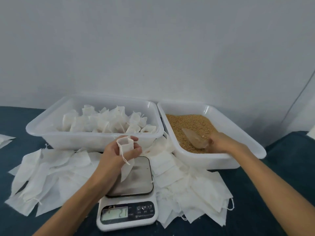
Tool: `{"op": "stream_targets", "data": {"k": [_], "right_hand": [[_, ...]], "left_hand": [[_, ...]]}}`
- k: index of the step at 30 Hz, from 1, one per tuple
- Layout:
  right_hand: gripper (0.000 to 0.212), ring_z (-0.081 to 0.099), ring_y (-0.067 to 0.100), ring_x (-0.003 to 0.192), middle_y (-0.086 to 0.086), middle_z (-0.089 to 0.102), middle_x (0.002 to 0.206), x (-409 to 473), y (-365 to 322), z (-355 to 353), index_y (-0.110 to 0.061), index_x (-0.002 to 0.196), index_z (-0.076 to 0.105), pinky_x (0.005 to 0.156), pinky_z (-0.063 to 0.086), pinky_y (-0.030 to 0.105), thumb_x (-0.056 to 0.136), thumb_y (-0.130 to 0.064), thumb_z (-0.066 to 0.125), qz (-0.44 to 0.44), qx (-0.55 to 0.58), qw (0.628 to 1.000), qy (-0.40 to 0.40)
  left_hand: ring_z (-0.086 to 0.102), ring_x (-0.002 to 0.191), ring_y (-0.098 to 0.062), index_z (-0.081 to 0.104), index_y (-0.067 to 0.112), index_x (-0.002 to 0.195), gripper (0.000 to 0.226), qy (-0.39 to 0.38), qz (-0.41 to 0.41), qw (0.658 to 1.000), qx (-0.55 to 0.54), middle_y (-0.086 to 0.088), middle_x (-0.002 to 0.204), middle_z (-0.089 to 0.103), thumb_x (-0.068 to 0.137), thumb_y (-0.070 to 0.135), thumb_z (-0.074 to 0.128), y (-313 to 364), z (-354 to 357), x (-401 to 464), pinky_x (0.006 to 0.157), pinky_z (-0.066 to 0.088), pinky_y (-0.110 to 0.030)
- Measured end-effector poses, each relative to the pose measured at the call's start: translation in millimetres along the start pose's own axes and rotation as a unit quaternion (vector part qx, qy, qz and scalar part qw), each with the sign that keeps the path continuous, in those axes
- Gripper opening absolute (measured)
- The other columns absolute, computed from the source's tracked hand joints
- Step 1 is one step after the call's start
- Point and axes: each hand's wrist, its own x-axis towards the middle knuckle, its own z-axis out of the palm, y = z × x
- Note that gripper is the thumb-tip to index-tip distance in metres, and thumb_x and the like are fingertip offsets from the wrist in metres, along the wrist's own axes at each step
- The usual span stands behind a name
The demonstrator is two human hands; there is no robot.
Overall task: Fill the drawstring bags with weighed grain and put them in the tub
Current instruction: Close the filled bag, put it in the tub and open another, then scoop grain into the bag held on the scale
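Left hand [119, 150] props a small white fabric drawstring bag [126, 151] open on its fingers above the scale, right hand [221, 142] grips a clear plastic scoop [194, 138] in the tan grain [189, 123] beyond, and an overfull scoop risks spilling past that narrow mouth.

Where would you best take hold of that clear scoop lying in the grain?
By its near end, coming from the right, as the right hand does now. The scoop lies on the grain with its narrow tip pointing away toward the wall, so the wider near end is the free part. Whether it has a handle is hidden by the hand.
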Motion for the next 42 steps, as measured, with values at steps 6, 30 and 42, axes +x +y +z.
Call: {"op": "stream_targets", "data": {"k": [6,30,42], "right_hand": [[0.017,0.064,0.020,0.093,-0.003,0.066,0.102,-14.6,6.9,-41.0,-0.027,0.108,0.069,0.081,0.049,0.035,0.092,-0.020,0.068,0.015,-0.163,0.976,0.142],[0.016,0.060,0.019,0.076,0.002,0.058,0.077,35.6,-73.0,-28.3,-0.007,0.102,0.061,0.058,0.043,0.027,0.090,-0.017,0.062,0.068,-0.010,0.994,0.091],[0.027,0.049,0.014,0.060,0.002,0.054,0.069,27.0,-40.1,-28.7,-0.013,0.072,0.048,0.048,0.031,0.029,0.095,-0.016,0.062,0.067,0.138,0.971,0.181]], "left_hand": [[0.068,0.085,-0.023,0.075,0.028,0.101,0.033,0.004,0.009,1.000,-0.007,-0.010,0.092,0.073,0.070,0.029,0.088,6.6,0.1,-0.7,0.073,0.050,-0.038],[0.066,0.084,-0.012,0.072,0.012,0.107,0.027,-0.001,0.023,0.998,0.053,-0.007,0.089,0.074,0.085,0.007,0.085,2.4,3.2,-3.2,0.072,0.054,-0.018],[0.070,0.086,-0.012,0.075,0.028,0.101,0.033,0.002,0.028,0.998,0.052,-0.004,0.092,0.075,0.071,0.033,0.088,1.0,2.6,-2.5,0.078,0.053,-0.029]]}}
